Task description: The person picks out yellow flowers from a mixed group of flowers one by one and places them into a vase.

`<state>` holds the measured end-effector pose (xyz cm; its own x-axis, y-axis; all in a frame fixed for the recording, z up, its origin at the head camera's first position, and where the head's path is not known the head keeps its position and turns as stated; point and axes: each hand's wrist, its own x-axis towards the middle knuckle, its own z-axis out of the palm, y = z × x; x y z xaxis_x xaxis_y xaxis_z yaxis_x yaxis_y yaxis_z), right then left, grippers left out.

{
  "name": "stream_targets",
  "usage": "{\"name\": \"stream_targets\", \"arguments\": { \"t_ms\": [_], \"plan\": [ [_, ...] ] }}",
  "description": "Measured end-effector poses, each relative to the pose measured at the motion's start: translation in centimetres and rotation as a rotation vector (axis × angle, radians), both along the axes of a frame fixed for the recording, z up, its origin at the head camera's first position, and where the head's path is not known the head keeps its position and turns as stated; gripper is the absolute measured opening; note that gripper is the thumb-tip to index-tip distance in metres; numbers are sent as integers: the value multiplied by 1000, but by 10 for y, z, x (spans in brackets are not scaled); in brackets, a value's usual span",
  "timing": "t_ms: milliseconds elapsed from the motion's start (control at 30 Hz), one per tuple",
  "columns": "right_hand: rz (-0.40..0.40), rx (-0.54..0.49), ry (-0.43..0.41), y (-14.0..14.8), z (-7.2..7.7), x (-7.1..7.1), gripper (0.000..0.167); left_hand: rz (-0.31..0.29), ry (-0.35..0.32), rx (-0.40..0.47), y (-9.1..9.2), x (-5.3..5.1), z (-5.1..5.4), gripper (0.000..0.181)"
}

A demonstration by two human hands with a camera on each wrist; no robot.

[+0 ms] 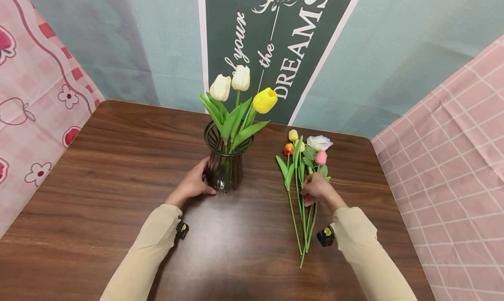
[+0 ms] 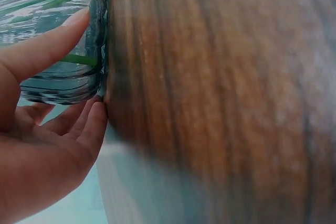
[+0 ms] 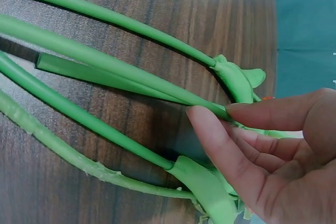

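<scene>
A dark glass vase point(image 1: 223, 174) stands upright on the table and holds two white tulips point(image 1: 220, 88) and a yellow tulip point(image 1: 265, 100). My left hand point(image 1: 193, 183) grips the vase low on its left side; in the left wrist view the thumb lies along the glass point(image 2: 52, 80), with the fingers round the other side. To the right lie several artificial flowers, among them a red-orange tulip point(image 1: 289, 149), a pink one point(image 1: 320, 157) and a white bloom point(image 1: 319, 142). Among them, my right hand point(image 1: 318, 187) pinches a green flower stem point(image 3: 131, 78) between thumb and fingertips. Which bloom it bears I cannot tell.
The brown wooden table point(image 1: 98, 183) extends left and in front of the vase. Behind it hangs a blue-grey cloth point(image 1: 165, 43) with a dark lettered panel point(image 1: 236, 25). Pink patterned cloths stand along the left and right sides. Other stems point(image 3: 89, 116) lie close beside the pinched one.
</scene>
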<state>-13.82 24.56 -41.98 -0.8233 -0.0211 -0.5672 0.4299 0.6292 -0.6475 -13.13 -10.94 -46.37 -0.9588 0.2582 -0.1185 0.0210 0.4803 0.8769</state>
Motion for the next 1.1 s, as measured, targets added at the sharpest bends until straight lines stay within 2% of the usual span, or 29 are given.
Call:
{"name": "stream_targets", "arguments": {
  "t_ms": [233,633,900,1100],
  "plan": [
    [3,-23,8,0,4,1,11,18,41,-29,0,0,-3,96],
    [-7,-60,-6,1,10,2,13,73,33,-2,4,1,-4,94],
    [-2,-57,-7,3,11,1,13,70,37,-36,5,2,0,91],
    [11,-58,-5,4,13,0,12,58,9,-11,4,3,2,93]
  ]
}}
